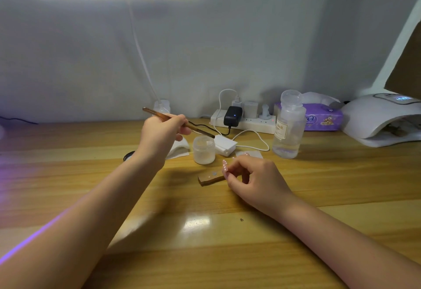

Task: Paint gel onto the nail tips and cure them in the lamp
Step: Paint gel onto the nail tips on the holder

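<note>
Looks like the gel-loading step: left hand (163, 132) grips the brush (177, 122) over the jar (204, 149), right hand (255, 179) pinches the nail tips (225, 167), so painting probably comes next.

arms: bare, no sleeves | hands (257, 179): long pink nails (white dots) | jewellery: none seen

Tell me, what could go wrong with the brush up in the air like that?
The left hand holds the brush with its tip over the open jar, so gel might drip onto the table or the white box beside it. The jar has no lid on and stands near the wooden holder that the right hand is at, so a bump could tip it.
</note>
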{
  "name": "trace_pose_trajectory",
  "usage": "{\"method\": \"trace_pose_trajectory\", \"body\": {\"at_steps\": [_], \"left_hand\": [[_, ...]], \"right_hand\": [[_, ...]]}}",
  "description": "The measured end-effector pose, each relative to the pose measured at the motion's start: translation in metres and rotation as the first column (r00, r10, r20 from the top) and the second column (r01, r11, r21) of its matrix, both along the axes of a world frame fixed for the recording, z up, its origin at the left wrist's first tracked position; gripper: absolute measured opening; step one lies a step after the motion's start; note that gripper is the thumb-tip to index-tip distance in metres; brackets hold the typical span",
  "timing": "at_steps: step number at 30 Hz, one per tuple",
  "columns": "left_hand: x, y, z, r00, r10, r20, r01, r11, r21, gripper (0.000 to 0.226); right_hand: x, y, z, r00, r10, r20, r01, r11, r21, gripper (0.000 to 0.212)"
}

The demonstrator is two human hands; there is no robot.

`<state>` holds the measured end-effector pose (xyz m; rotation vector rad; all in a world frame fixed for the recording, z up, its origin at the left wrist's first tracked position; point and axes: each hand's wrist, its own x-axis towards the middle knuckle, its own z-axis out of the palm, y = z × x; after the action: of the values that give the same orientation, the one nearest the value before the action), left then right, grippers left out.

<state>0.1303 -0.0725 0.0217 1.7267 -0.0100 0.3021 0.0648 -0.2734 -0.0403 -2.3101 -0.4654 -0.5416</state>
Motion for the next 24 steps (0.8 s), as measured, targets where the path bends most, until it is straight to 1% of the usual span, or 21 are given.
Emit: {"method": "trace_pose_trajectory", "body": {"at_steps": [1,2,4,6,8,10,12,14,16,19,24], "left_hand": [[0.000,0.001,0.001,1.000,0.015,0.020,-0.015,1.000,0.011,0.015],[-0.001,0.002,0.001,0.998,0.034,0.054,-0.037,0.998,0.056,0.017],[-0.002,0.002,0.001,0.988,0.050,0.149,-0.084,0.970,0.230,0.023],[-0.004,0.000,0.002,0.977,0.033,0.210,-0.115,0.913,0.390,0.024],[-0.006,0.000,0.003,0.971,0.021,0.238,-0.135,0.870,0.475,0.019],[-0.007,0.000,0.004,0.959,0.025,0.281,-0.175,0.833,0.525,0.017],[-0.010,0.001,0.007,0.943,0.031,0.332,-0.219,0.809,0.546,0.018],[-0.013,-0.001,0.009,0.934,0.027,0.355,-0.231,0.805,0.546,0.018],[-0.015,-0.003,0.010,0.943,0.015,0.331,-0.208,0.804,0.557,0.017],[-0.016,-0.004,0.010,0.958,0.006,0.285,-0.184,0.779,0.600,0.017],[-0.014,0.003,0.016,0.947,0.067,0.314,-0.228,0.828,0.512,0.019]], "right_hand": [[0.000,0.000,0.000,1.000,0.000,0.000,0.000,1.000,0.000,0.002],[0.000,0.000,0.000,1.000,0.003,0.001,-0.003,1.000,-0.001,0.002],[0.000,0.000,0.001,1.000,0.010,0.004,-0.010,1.000,-0.004,0.003],[0.000,0.000,0.001,1.000,0.013,0.008,-0.013,1.000,-0.002,0.003],[0.000,0.000,0.001,1.000,0.014,0.009,-0.014,1.000,-0.001,0.001],[0.000,0.000,0.001,1.000,0.014,0.012,-0.014,1.000,-0.001,0.002],[-0.001,0.001,0.001,1.000,0.012,0.017,-0.012,1.000,0.003,0.002],[0.000,0.001,0.001,1.000,0.010,0.017,-0.010,1.000,0.001,0.003],[0.000,0.001,0.001,1.000,0.011,0.011,-0.011,1.000,-0.003,0.003],[-0.001,0.001,0.001,1.000,0.011,-0.001,-0.011,1.000,0.004,0.002],[-0.001,0.000,0.002,1.000,0.016,-0.003,-0.016,1.000,-0.005,0.002]]}}
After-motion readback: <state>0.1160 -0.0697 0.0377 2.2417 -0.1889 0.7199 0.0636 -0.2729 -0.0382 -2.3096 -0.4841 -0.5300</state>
